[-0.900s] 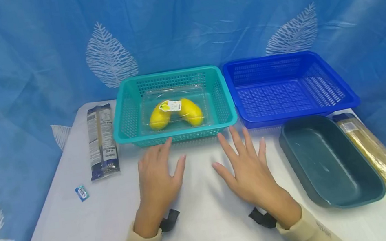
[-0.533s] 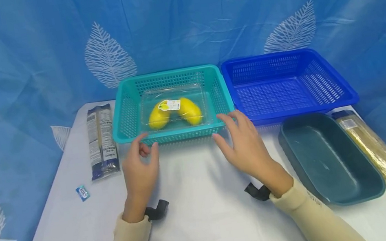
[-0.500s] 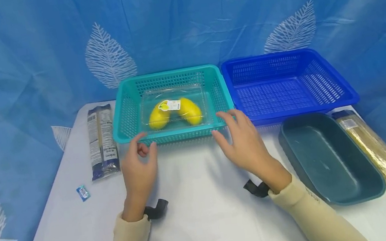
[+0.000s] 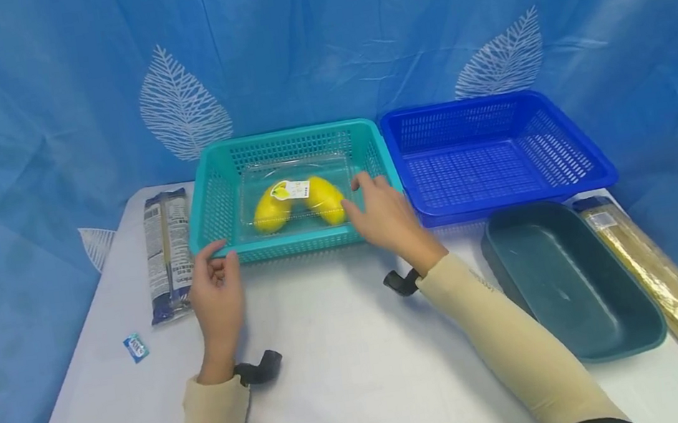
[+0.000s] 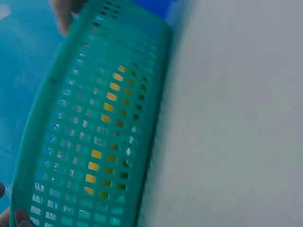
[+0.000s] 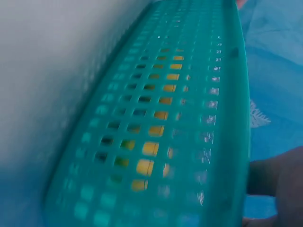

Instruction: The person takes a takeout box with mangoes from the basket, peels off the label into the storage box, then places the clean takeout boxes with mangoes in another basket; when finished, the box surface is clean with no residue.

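A teal basket (image 4: pixel 217 200) stands at the back of the white table. Inside it lies a clear plastic box (image 4: pixel 294 169) with two yellow fruits (image 4: pixel 326 200) and a label on its lid. My left hand (image 4: pixel 217 297) holds the basket's front rim near the left corner, index finger and thumb at the rim; part of a finger shows at the rim in the left wrist view. My right hand (image 4: pixel 386 212) reaches over the front right of the basket, bent fingers and thumb spread apart beside the box's right end. Its thumb overlaps the box's edge in the head view.
Right of the teal basket stands a blue basket (image 4: pixel 465 179). A dark green tub (image 4: pixel 574 287) is in front of it, with a long golden pack (image 4: pixel 653 268) alongside. At left lie a dark-ended pack (image 4: pixel 168 257) and a small blue sachet (image 4: pixel 135 347). A blue curtain hangs behind.
My right hand has moved forward and left, from in front of the basket to over it beside the box. The left hand has shifted left to the front left rim.
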### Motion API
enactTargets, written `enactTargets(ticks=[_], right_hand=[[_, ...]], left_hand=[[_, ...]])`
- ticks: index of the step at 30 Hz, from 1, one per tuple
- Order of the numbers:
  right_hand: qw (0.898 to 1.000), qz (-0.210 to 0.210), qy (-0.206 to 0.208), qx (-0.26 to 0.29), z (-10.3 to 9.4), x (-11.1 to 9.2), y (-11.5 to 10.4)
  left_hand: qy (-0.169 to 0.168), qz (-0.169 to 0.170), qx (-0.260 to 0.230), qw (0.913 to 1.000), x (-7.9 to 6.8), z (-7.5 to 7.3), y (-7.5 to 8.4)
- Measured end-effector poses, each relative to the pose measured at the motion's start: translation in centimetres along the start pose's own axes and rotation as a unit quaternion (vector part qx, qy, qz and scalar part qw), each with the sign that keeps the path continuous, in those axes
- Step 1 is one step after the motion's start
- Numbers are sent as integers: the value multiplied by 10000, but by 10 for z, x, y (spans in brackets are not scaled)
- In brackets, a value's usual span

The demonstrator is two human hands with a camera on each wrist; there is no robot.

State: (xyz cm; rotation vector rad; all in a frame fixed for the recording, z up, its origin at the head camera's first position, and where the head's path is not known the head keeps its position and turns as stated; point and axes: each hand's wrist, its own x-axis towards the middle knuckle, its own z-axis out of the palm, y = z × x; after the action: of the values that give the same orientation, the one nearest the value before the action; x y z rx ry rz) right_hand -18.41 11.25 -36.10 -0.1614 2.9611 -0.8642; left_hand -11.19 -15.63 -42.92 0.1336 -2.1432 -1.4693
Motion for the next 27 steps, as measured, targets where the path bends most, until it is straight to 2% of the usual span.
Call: enactTargets(ticks=[3,7,11,16,22,27], right_hand=[[9991,148,-398,-83,5,14,-1],[9967,213,-782,34,8,31,2],[9938,376,-904,522,7,43,8],[9916,366,-932,815,5,50,11],[9883,358,-1122,963,5,54,8],[9866,397,-1230,991,5,56,6]], left_hand=[[-37,-455,-469,9979,0,-3,0],[47,-739,-857,9936,2,-6,0],[148,-961,-1024,9900,4,-7,0],[153,-1261,-1224,9843,7,-9,0],[159,-1624,-1079,9807,8,-13,2],[141,-1690,-940,9810,10,-14,1]])
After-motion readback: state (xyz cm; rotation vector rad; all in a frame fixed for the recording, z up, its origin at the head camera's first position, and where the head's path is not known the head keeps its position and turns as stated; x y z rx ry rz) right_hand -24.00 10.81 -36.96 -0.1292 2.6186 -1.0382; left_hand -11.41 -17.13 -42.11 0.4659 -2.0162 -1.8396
